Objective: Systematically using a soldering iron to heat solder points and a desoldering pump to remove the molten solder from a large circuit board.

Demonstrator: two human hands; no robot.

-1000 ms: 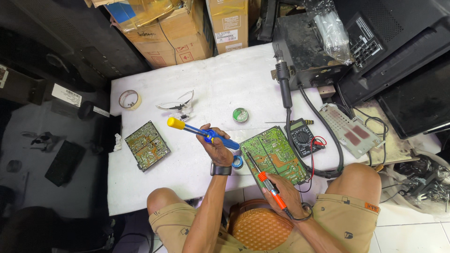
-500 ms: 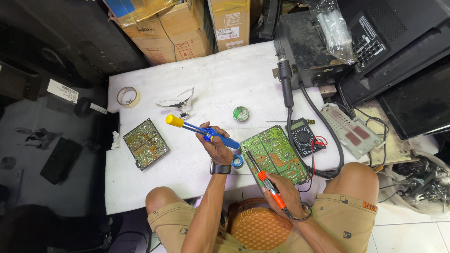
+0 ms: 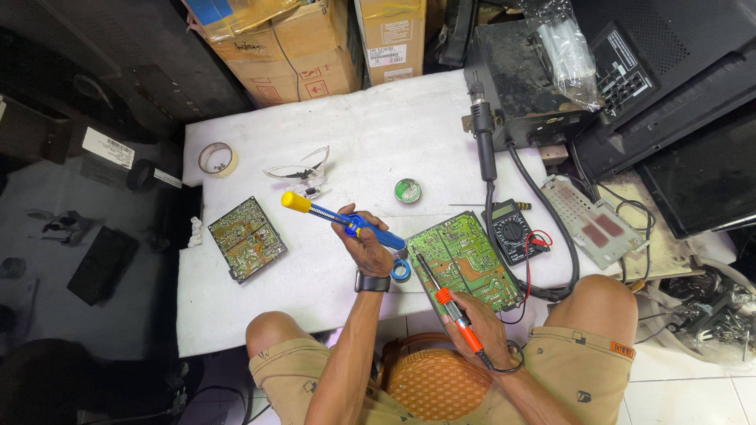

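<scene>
The right hand (image 3: 482,334), nearest, grips an orange-handled soldering iron (image 3: 449,308), its tip on the near edge of the green board (image 3: 466,262). The left hand (image 3: 364,240) is closed around a blue desoldering pump (image 3: 340,218) with a yellow plunger, raised over the white table (image 3: 370,134) just left of that board. Both hands and tools sit as they did 0.5 s ago; only the view has shifted slightly. Beyond lie a second board (image 3: 246,238), a multimeter (image 3: 512,230), a solder tin (image 3: 407,190), glasses (image 3: 301,169) and tape (image 3: 216,158). Cardboard boxes (image 3: 307,47) stand behind.
</scene>
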